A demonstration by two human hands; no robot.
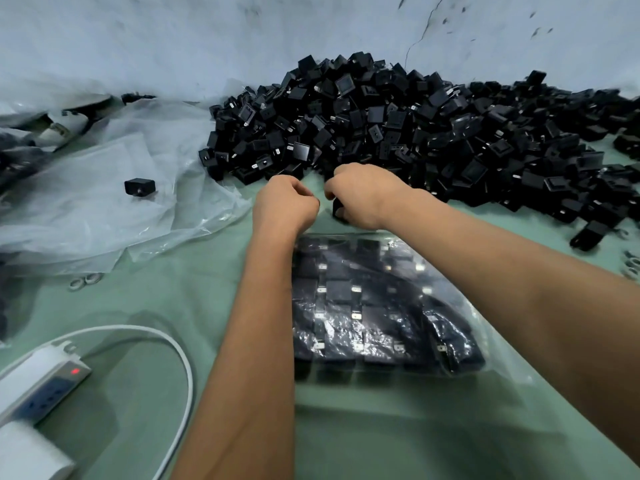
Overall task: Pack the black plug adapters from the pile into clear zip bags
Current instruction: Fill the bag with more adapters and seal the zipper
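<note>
Right hand (363,195) grips an adapter (338,211) just above the bag (381,306) mouth; left hand (285,202) is curled beside it, its hold unclear.

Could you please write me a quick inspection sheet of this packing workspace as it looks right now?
Surface: green table.
Job's things: big adapter pile at the back; filled zip bag lying flat under the forearms.
Clutter: loose plastic sheets at left with one stray adapter on them.
Grippers: left hand curled, contents hidden; right hand gripping a black adapter at the bag's mouth.
Cables: white power strip, red light on, with white cord.
Surroundings: grey wall, cracked.
</note>
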